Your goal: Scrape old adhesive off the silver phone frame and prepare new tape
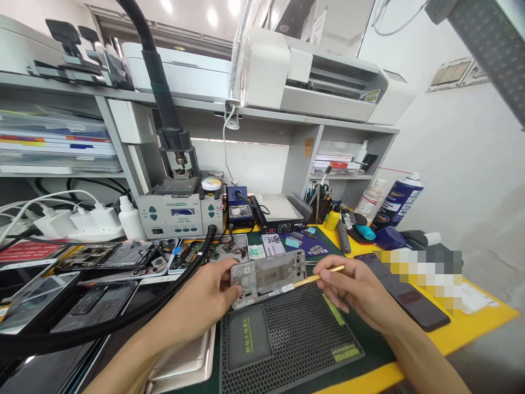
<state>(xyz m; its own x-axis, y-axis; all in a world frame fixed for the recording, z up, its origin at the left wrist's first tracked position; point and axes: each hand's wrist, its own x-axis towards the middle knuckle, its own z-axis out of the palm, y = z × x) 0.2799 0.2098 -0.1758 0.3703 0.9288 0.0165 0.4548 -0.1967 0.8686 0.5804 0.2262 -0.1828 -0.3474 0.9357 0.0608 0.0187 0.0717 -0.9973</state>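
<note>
Gripping one end of a silver phone frame, the left hand tilts it above a black perforated mat. Right hand pinches a yellow-handled tool, tip touching the frame's lower edge. Dark phone lies just beside, on the yellow table.

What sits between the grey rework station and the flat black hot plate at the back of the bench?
In the head view, a small blue soldering station stands between the grey rework station and the hot plate.

A silver phone frame (stripped, inner side up) is held tilted above a black perforated mat; a slim yellow-handled tool is laid against its lower edge.
</note>
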